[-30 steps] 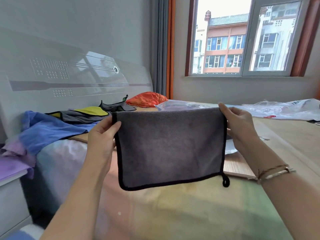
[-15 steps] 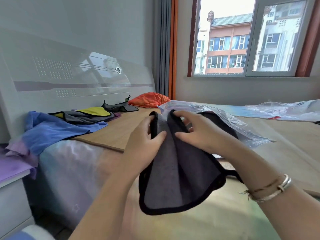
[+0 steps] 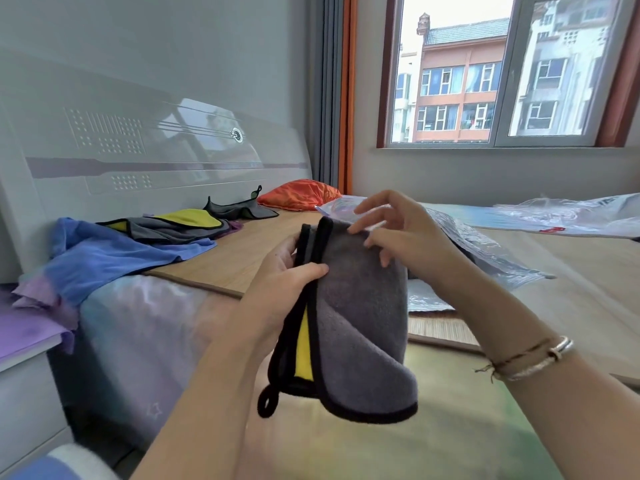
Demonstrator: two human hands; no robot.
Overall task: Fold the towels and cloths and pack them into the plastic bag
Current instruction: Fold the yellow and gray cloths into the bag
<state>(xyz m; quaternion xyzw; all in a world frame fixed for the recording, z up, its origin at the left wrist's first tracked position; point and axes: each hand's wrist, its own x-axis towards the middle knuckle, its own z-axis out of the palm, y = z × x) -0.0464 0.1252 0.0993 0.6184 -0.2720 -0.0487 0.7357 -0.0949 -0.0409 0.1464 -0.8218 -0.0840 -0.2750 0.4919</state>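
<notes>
Behind the folded cloth (image 3: 360, 306), a clear plastic bag (image 3: 485, 251).

No text, label, brand or number can be read anywhere in the view. The crumpled clear plastic bag (image 3: 568, 214) at the far right of the bed carries a small red printed mark, too small and blurred to make out. The glossy white headboard (image 3: 166, 157) bears a small round emblem without legible lettering.
</notes>
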